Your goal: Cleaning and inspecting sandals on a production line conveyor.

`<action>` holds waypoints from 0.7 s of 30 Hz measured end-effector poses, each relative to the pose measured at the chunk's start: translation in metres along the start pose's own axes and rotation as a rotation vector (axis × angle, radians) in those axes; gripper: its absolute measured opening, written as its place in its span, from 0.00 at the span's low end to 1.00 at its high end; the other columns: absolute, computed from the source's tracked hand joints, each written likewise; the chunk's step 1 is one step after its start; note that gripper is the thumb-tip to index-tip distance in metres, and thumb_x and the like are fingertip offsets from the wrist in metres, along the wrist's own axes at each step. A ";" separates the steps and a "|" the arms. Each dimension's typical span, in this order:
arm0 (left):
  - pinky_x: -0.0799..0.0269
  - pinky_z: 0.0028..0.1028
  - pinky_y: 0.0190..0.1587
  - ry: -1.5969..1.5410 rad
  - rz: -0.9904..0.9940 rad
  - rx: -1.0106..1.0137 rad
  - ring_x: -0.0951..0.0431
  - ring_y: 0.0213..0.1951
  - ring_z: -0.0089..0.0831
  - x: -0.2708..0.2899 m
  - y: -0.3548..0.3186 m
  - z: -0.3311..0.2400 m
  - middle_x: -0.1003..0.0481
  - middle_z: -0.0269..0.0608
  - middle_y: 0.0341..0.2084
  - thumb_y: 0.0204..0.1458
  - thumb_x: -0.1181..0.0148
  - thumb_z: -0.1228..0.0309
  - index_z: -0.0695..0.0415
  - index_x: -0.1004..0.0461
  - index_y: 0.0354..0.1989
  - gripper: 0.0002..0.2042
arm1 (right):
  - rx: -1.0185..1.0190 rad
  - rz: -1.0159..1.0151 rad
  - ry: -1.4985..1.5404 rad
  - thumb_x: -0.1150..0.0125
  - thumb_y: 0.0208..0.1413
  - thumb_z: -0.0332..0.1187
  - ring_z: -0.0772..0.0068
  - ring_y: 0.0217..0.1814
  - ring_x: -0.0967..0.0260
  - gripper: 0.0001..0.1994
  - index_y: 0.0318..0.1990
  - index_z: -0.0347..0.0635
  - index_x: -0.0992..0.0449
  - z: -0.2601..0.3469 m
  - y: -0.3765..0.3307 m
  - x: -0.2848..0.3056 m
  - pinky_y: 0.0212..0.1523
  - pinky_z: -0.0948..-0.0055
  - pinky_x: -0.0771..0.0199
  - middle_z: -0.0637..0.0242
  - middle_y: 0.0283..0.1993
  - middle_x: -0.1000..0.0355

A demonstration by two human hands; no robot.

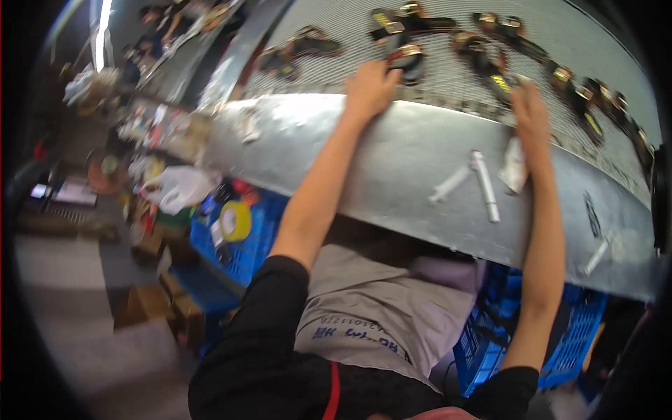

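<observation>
Several dark strappy sandals with gold buckles lie on a grey mesh conveyor belt (308, 70). My left hand (371, 87) reaches over the belt's near edge, its thumb and fingers closed at the end of a dark sandal (411, 61). Farther right, my right hand (533, 129) is stretched forward with fingers extended, their tips beside another sandal with a yellow mark (498, 82). A crumpled white cloth or paper (513, 168) shows on the metal ledge beside my right wrist. Motion blur softens both hands.
A curved sheet-metal ledge (399, 168) runs along the belt, carrying a white marker-like stick (484, 185) and a small black item (592, 213). Blue crates (577, 329) stand below. At left are a yellow tape roll (236, 220), a white plastic bag (178, 189) and cardboard boxes (147, 308).
</observation>
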State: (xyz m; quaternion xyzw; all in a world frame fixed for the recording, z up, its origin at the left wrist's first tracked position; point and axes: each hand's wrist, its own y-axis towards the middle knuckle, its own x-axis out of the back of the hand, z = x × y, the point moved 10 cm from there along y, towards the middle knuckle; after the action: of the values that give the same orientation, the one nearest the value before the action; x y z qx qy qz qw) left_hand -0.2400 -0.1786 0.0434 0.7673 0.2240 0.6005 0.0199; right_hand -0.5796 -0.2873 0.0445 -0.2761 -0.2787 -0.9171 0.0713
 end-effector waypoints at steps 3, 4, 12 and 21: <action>0.43 0.64 0.66 0.007 0.069 0.041 0.30 0.63 0.44 -0.007 0.002 0.011 0.27 0.45 0.57 0.67 0.54 0.47 0.58 0.25 0.54 0.26 | 0.052 -0.068 0.032 0.43 0.68 0.40 0.35 0.55 0.27 0.21 0.61 0.35 0.30 0.006 -0.003 -0.003 0.54 0.53 0.28 0.40 0.54 0.24; 0.45 0.65 0.67 -0.001 0.015 0.036 0.30 0.63 0.43 -0.005 0.000 0.010 0.27 0.44 0.57 0.67 0.55 0.47 0.58 0.25 0.54 0.26 | 0.053 -0.093 0.007 0.43 0.68 0.40 0.35 0.55 0.27 0.21 0.61 0.35 0.30 0.015 -0.003 0.004 0.54 0.53 0.28 0.40 0.54 0.24; 0.46 0.66 0.67 0.092 0.081 0.070 0.28 0.62 0.41 -0.007 -0.001 0.001 0.26 0.43 0.55 0.67 0.53 0.49 0.59 0.24 0.50 0.24 | -0.079 -0.014 0.168 0.42 0.64 0.32 0.53 0.35 0.22 0.17 0.58 0.41 0.31 0.016 -0.006 0.006 0.36 0.60 0.27 0.54 0.40 0.21; 0.45 0.65 0.67 0.134 0.101 0.108 0.30 0.65 0.40 -0.009 0.000 0.007 0.28 0.44 0.59 0.65 0.51 0.50 0.59 0.26 0.54 0.24 | -0.169 0.116 -0.271 0.26 0.52 0.46 0.42 0.53 0.22 0.36 0.60 0.37 0.37 0.010 0.010 -0.018 0.52 0.51 0.25 0.48 0.55 0.22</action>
State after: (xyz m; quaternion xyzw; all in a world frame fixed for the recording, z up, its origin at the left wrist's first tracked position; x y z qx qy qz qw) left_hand -0.2355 -0.1808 0.0330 0.7358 0.2178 0.6378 -0.0669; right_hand -0.5566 -0.2904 0.0466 -0.4179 -0.1913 -0.8859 0.0626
